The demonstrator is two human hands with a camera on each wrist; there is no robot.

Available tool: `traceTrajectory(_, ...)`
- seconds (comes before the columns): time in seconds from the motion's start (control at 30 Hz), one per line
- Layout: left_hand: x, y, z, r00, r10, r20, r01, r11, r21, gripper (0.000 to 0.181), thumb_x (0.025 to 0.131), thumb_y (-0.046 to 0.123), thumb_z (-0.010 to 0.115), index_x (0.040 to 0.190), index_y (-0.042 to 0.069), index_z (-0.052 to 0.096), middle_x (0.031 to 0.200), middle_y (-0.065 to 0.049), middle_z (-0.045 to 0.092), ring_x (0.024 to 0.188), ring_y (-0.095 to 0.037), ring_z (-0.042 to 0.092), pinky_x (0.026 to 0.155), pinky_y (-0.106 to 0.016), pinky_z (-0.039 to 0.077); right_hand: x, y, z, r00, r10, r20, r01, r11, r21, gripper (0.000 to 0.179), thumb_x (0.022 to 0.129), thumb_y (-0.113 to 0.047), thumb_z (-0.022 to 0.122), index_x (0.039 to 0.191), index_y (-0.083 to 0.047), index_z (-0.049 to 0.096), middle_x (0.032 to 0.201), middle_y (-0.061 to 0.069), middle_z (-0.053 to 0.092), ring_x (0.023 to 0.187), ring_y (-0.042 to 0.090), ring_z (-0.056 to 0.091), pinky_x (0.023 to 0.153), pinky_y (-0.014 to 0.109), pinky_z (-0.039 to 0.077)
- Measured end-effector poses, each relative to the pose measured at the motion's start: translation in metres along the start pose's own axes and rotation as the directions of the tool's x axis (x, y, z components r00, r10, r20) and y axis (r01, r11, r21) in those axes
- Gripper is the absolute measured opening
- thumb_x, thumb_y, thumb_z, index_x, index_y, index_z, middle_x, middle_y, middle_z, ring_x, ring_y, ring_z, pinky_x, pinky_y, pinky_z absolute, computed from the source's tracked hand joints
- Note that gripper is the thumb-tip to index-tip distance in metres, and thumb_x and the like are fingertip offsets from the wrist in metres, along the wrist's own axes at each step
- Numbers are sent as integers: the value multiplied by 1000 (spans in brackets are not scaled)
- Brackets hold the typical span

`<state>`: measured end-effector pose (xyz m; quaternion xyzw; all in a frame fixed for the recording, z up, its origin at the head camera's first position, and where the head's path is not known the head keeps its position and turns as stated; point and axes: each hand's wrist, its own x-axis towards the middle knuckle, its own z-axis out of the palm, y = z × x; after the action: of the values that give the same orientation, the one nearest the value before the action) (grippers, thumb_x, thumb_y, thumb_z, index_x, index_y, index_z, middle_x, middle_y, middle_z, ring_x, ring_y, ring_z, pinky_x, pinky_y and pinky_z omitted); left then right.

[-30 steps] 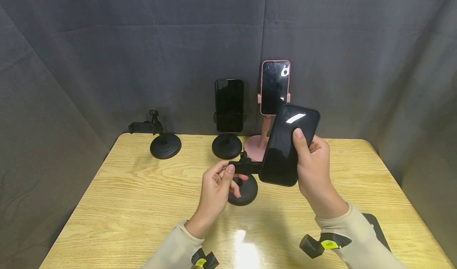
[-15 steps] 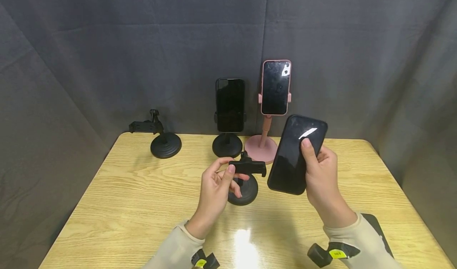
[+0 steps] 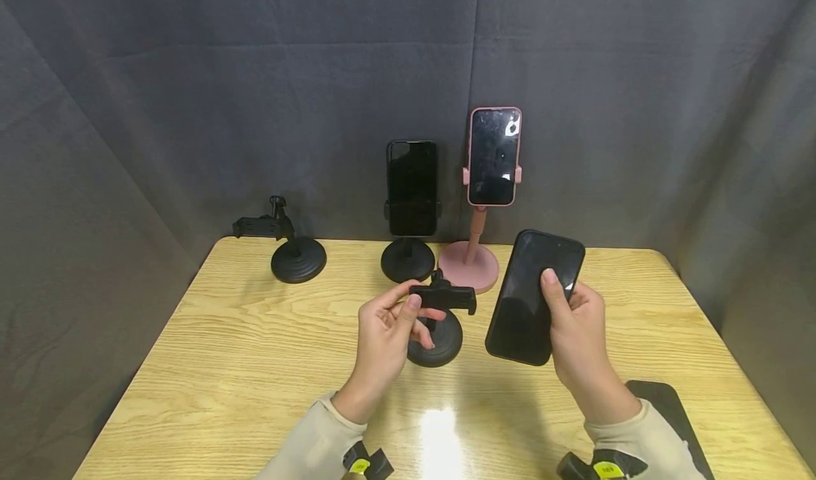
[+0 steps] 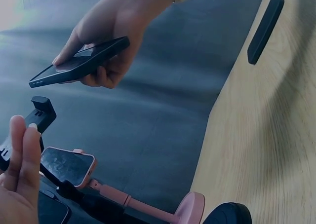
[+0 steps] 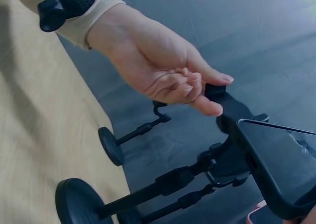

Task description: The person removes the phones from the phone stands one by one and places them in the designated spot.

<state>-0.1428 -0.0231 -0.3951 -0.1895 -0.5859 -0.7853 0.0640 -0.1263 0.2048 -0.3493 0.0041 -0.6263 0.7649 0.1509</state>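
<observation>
My left hand (image 3: 382, 349) pinches the left end of the clamp (image 3: 446, 298) on a black phone stand, thumb in front. Below it, the stand's round base (image 3: 443, 345) rests on the table, partly hidden by my fingers. To the right, my right hand (image 3: 583, 342) grips a black smartphone (image 3: 523, 303), its thumb across the screen. The phone is held up in the air, apart from the clamp. From the left wrist, the phone (image 4: 81, 63) is seen nearly edge-on above the clamp's end (image 4: 42, 113). In the right wrist view, my left thumb and finger hold the clamp's far end (image 5: 216, 90).
Behind stand a black stand bearing a phone (image 3: 412, 190) and a pink stand (image 3: 468, 264) bearing a pink-edged phone (image 3: 494, 156). Another black stand (image 3: 298, 259) is at the back left. A flat black slab (image 3: 669, 413) lies front right, partly under my right forearm.
My right hand has drawn the phone away from the clamp, rightward and down, uncovering the clamp's right end and the pink stand. The left hand has stayed put.
</observation>
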Motion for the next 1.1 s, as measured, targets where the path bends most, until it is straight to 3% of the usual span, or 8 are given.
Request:
traceTrajectory(0.3, 6, -3, -6, 995, 92, -36, -91, 996, 19, 35, 106, 13, 50, 127, -15, 58, 82, -43, 65, 56, -4, 69, 60, -25, 61, -5, 11, -9, 999, 32, 2, -31, 997, -66, 30, 106, -16, 53, 84, -19, 73, 74, -7, 75, 64, 7, 72, 58, 23, 59)
traceTrajectory(0.6, 8, 0, -13, 990, 119, -70, -117, 993, 26, 37, 107, 14, 50, 127, -16, 58, 80, -43, 64, 56, -5, 69, 60, -28, 62, -9, 19, -18, 996, 81, 42, -74, 987, -142, 30, 106, -18, 53, 83, -21, 72, 76, -8, 76, 66, 8, 74, 59, 25, 60)
traceTrajectory(0.83, 10, 6, -21, 988, 122, -96, -120, 992, 30, 36, 106, 12, 51, 128, -15, 58, 76, -12, 77, 58, -8, 71, 64, -31, 63, -11, 27, -25, 989, 137, 62, -120, 967, -227, 28, 107, -22, 53, 86, -24, 71, 77, -9, 76, 68, 9, 74, 61, 27, 61)
traceTrajectory(0.97, 11, 10, -27, 985, 137, -106, -133, 990, 40, 34, 106, 12, 50, 128, -13, 59, 77, -14, 77, 59, -9, 72, 64, -32, 63, -13, 31, -28, 987, 153, 54, -134, 957, -258, 28, 106, -22, 54, 85, -23, 71, 76, -8, 75, 67, 10, 73, 60, 28, 61)
traceTrajectory(1.1, 13, 15, -34, 981, 154, -120, -149, 988, 52, 33, 107, 10, 48, 128, -13, 58, 75, -3, 77, 60, -8, 72, 65, -31, 63, -15, 34, -30, 984, 171, 47, -151, 945, -289, 28, 106, -23, 54, 83, -21, 71, 74, -8, 74, 65, 11, 73, 59, 28, 61)
